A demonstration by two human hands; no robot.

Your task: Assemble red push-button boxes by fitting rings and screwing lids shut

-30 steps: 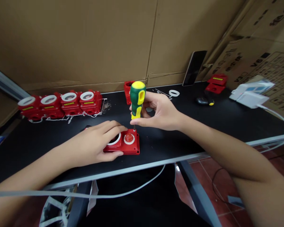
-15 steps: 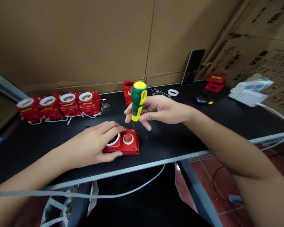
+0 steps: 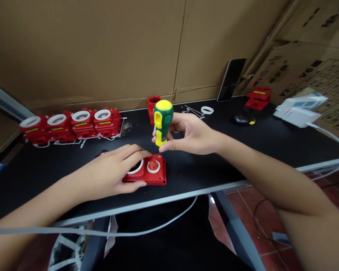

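A red housing with a round red button and a white-ringed window lies near the table's front edge. Over its left part sits my left hand, fingers along the far side and thumb along the near side, gripping it. My right hand holds a green and yellow screwdriver upright by the handle. Its tip meets a screw at the housing's far right corner. Part of the window is hidden under my left fingers.
Several red housings with white rings stand in a row at the back left. Another red part is behind the screwdriver. Farther right are a white ring, a leaning phone, a black-handled tool and a white power adapter.
The screwdriver handle has turned in my right hand, its yellow patch now facing left. My right fingers have closed in around the lower handle. My left hand has stayed in place.
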